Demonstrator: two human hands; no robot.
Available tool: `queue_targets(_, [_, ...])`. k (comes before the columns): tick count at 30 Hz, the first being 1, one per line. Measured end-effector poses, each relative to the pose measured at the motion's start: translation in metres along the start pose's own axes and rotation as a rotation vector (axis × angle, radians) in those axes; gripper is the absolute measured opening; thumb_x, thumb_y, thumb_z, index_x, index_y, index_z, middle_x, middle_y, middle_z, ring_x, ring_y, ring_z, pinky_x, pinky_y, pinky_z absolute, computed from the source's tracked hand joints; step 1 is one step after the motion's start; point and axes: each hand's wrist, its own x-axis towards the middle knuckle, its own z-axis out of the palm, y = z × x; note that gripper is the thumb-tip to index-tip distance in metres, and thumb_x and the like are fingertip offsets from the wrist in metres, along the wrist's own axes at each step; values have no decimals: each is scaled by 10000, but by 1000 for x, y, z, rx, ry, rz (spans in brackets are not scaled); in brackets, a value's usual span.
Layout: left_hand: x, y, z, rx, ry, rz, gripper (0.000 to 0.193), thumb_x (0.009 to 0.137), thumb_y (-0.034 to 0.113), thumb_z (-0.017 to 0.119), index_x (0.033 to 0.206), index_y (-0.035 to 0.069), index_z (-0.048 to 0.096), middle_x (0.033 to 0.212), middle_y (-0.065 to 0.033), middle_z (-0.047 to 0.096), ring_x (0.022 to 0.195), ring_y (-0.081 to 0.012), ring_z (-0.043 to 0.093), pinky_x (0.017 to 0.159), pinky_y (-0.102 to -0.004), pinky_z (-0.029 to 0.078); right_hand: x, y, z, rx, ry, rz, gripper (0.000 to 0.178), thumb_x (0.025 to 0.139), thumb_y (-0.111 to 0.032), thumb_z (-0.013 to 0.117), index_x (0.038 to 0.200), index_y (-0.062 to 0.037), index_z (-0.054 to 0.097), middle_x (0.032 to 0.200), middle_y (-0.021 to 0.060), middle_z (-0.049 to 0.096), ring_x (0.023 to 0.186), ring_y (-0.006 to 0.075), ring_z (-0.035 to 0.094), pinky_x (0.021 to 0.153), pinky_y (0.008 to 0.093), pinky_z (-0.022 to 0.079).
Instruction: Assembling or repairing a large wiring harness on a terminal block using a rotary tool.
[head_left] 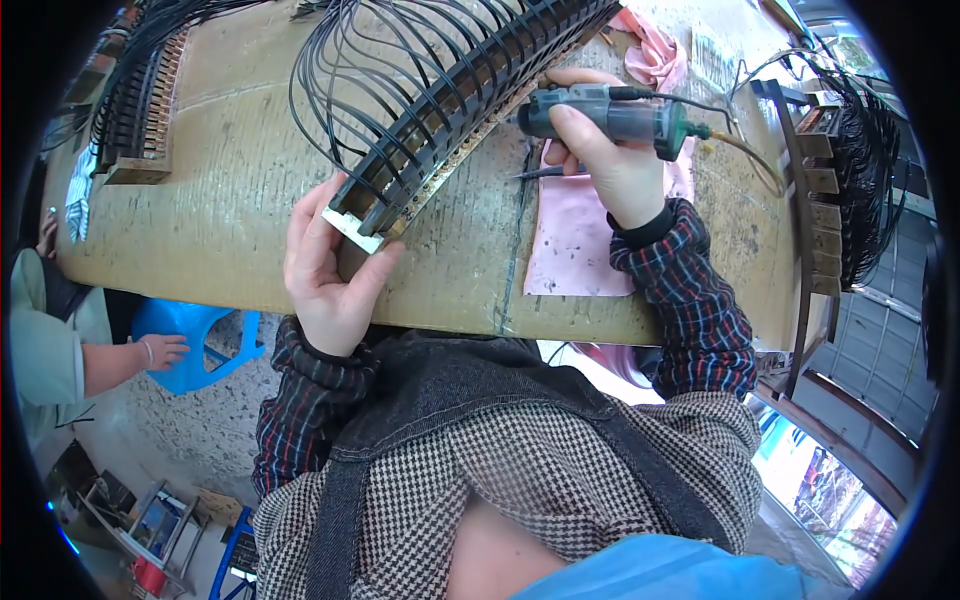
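My left hand (pixel 333 265) grips the near end of a long frame (pixel 440 130) with a row of dark slots and a pale end piece. Black cables (pixel 345 70) loop out of its slots, and the frame slants away to the upper right. In my right hand (pixel 620 165) is a grey-green handheld power tool (pixel 605 115) with a translucent rear barrel, a black cable and a thin hose. Its nose points left at the frame's lower edge; whether it touches is unclear. Under this hand a slim dark pointed tool (pixel 545 173) lies by a spotted pink cloth (pixel 575 240).
Similar cabled frames stand at the table's left (pixel 140 130) and right (pixel 825 200). A crumpled pink cloth (pixel 655 50) lies at the back. A blue stool (pixel 190 335) stands below the left edge, with another person's hand (pixel 160 350) beside it.
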Motion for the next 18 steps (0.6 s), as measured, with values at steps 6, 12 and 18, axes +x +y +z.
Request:
queue_targets(6, [1, 0, 1, 18, -10, 24, 573, 672, -30, 689, 1198, -64, 463, 1209, -123, 418, 1086, -197, 467, 920, -299, 384, -4, 0, 2, -12, -37, -19, 284, 836, -109, 576, 1106, -35, 533, 768, 45, 602, 565, 61, 560, 484, 162, 446])
queue_targets(12, [1, 0, 0, 14, -12, 24, 566, 677, -22, 693, 1194, -62, 467, 1211, -123, 418, 1088, -199, 468, 921, -304, 387, -4, 4, 3, -18, -55, -4, 289, 836, -107, 575, 1112, -38, 529, 781, 45, 599, 576, 65, 563, 496, 168, 460])
queue_targets(18, [2, -1, 0, 6, -15, 42, 553, 674, -25, 694, 1182, -59, 478, 1218, -128, 419, 1087, -205, 472, 923, -308, 388, -3, 2, 5, 0, -50, -4, 293, 835, -101, 572, 1114, -25, 522, 764, 46, 593, 578, 68, 563, 496, 175, 467])
